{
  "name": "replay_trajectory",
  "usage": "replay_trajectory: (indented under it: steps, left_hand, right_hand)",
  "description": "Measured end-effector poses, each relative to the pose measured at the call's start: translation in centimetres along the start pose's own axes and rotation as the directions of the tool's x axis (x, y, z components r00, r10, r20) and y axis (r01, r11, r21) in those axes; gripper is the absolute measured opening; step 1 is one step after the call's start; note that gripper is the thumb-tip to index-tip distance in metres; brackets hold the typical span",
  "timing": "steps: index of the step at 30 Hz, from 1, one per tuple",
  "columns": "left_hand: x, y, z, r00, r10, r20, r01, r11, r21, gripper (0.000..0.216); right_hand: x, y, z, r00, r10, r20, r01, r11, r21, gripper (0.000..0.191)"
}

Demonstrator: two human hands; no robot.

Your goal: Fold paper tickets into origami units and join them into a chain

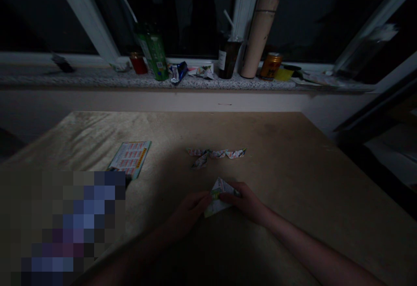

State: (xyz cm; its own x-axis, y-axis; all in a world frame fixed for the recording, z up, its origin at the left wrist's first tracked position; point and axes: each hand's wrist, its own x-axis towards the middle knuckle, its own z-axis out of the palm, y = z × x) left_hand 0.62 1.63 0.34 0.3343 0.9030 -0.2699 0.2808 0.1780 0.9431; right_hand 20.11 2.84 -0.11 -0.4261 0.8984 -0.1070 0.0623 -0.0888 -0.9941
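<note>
Between my two hands is a partly folded sheet of printed paper [219,207], white and green with a pointed top corner. My left hand [194,204] pinches its left edge. On the other side, my right hand [245,198] grips the right edge, thumb lying across the front. Just beyond the paper, several small folded printed paper pieces [217,153] lie on the brown table [280,160], most in a row, with one angled toward me. The light is dim, so fine creases do not show.
A printed booklet [130,155] lies at the table's left, beside a blurred-out patch. Along the speckled windowsill [195,84] stand a green carton [156,55], a dark cup with a straw [230,58], a tall pinkish flask [259,38], an orange can [271,66] and crumpled wrappers [178,72].
</note>
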Motion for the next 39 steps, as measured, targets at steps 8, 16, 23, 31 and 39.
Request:
replay_trajectory:
  steps: [8,16,23,31,39]
  left_hand:
    - [-0.3,-0.5,0.1,0.996,-0.036,-0.076,0.036,0.999,-0.005,0.031]
    - [-0.2,0.5,0.4,0.995,0.098,0.026,-0.101,0.982,0.162,0.033]
    - [-0.5,0.2,0.8,0.999,0.027,-0.046,-0.023,0.996,0.086,0.035]
    - [-0.6,-0.5,0.5,0.995,0.025,-0.092,-0.024,1.0,0.009,0.033]
    - [-0.5,0.2,0.9,0.993,0.091,-0.07,-0.077,0.98,0.182,0.037]
  right_hand:
    - [-0.1,0.0,0.2,1.0,0.021,0.017,-0.022,0.999,0.03,0.029]
    - [0.1,0.2,-0.2,0.998,0.054,-0.016,-0.052,0.995,0.09,0.026]
    - [0.0,0.3,-0.2,0.998,0.055,-0.028,-0.052,0.993,0.109,0.024]
    - [0.1,-0.1,-0.1,0.997,0.038,-0.07,-0.034,0.998,0.057,0.027]
    - [0.0,0.9,-0.4,0.993,0.027,-0.115,-0.005,0.983,0.186,0.03]
